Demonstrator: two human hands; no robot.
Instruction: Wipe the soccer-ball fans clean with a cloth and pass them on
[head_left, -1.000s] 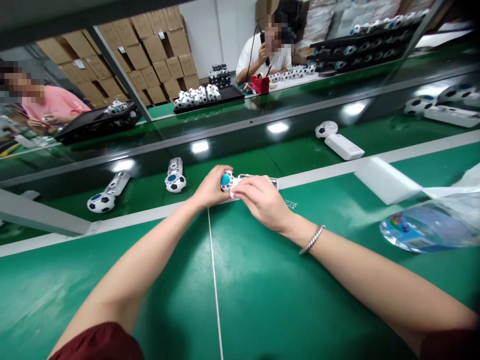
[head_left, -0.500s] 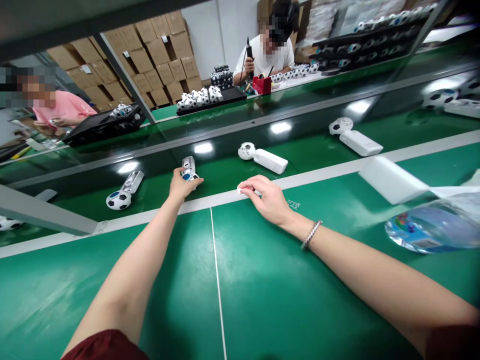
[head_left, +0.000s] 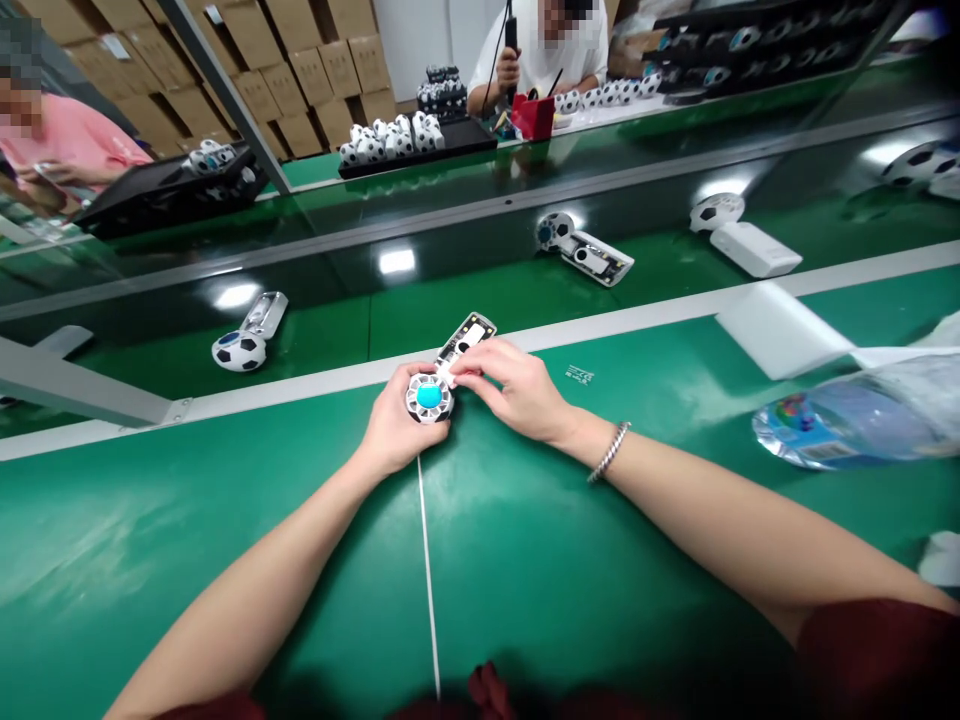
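Observation:
My left hand [head_left: 405,425] is closed around the ball-shaped head of a football-patterned handheld fan [head_left: 430,398], which has a bright blue centre. Its opened handle points up and away, showing a dark circuit board and a white part inside. With thumb and fingers pinched, my right hand [head_left: 517,385] holds a small white piece [head_left: 448,376] against the fan where head and handle meet. The fingers partly cover this piece, so its exact shape is hidden. Both hands are over the front edge of the green bench [head_left: 510,560].
On the dark green belt beyond lie another opened fan [head_left: 596,258], a fan with a white handle [head_left: 754,248] and one at left [head_left: 240,350]. A water bottle [head_left: 847,420] lies on the right. A metal post [head_left: 82,375] stands left. Two people work across the belt.
My left hand has brought the fan from the belt toward me, over the bench edge. My right hand has moved left with the white piece to meet it. Fans on the belt have shifted.

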